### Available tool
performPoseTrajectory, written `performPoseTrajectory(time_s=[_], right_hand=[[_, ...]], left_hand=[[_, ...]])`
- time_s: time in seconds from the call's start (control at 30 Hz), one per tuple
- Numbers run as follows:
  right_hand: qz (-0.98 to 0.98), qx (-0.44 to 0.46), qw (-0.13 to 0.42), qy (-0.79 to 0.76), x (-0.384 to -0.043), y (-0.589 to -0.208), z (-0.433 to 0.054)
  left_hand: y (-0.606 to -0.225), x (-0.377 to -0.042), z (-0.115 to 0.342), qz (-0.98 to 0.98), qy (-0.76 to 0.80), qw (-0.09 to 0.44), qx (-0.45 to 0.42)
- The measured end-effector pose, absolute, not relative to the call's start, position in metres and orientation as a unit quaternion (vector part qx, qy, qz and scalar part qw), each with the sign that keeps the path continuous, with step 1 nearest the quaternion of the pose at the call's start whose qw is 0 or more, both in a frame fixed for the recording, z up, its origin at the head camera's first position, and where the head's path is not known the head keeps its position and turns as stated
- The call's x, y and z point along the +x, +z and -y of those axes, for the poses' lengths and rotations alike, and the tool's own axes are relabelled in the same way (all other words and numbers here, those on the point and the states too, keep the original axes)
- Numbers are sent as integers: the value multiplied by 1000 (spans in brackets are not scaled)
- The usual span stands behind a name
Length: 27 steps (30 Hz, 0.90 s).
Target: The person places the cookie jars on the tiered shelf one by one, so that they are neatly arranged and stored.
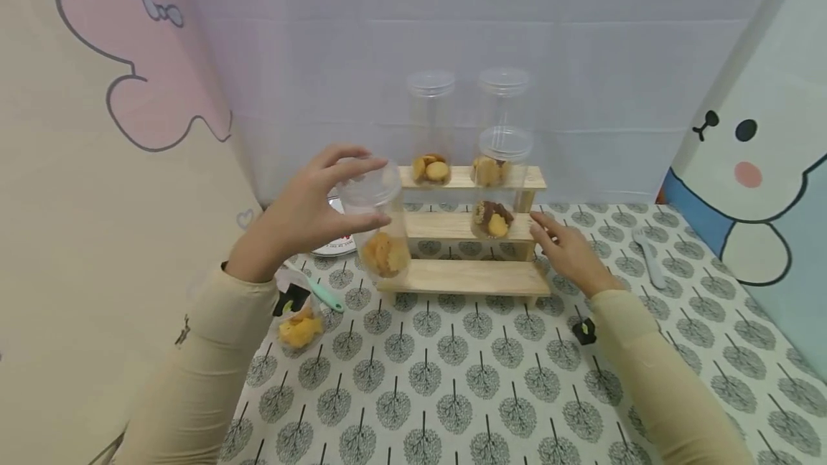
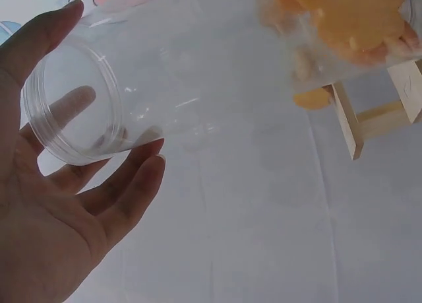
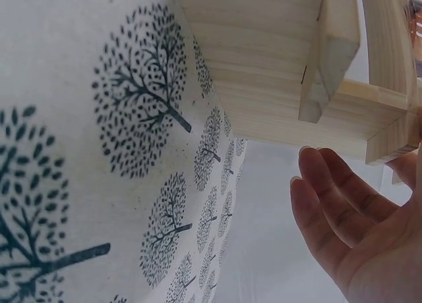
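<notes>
My left hand (image 1: 316, 199) grips a tall clear lidded jar (image 2: 198, 72) near its lid, with thumb and fingers around the sides. Orange flower-shaped biscuits (image 1: 385, 253) lie at the bottom of that jar, which hangs tilted at the left end of a three-tier wooden stand (image 1: 461, 276). At the stand's right end is my right hand (image 1: 568, 250), fingers loosely extended beside the middle tier; whether they touch it I cannot tell. Another clear jar (image 1: 504, 174) with brown and yellow biscuits stands on the middle tier.
Two more clear jars, a left one (image 1: 431, 120) and a right one (image 1: 504, 102), stand on the top tier. Leftward lie a plate (image 1: 336, 246), a green-handled utensil (image 1: 326, 295) and a bag of yellow pieces (image 1: 300, 329). A pale fork (image 1: 649, 260) and small black object (image 1: 584, 331) lie rightward.
</notes>
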State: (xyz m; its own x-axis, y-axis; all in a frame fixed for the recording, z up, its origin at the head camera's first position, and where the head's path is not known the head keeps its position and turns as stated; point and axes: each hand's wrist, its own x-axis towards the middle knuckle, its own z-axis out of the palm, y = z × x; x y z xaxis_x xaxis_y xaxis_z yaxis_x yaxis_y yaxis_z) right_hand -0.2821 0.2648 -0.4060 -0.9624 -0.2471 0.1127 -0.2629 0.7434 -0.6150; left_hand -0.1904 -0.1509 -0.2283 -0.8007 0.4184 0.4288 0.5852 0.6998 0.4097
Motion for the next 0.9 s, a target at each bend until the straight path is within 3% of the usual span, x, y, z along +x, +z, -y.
performPoseTrajectory(time_s=[0.5, 0.9], right_hand=[[934, 131, 11, 333, -275, -403, -262], [929, 136, 8, 343, -273, -410, -256]], left_hand=[[-229, -249, 112, 909, -318, 115, -244], [-238, -264, 102, 915, -319, 87, -232]])
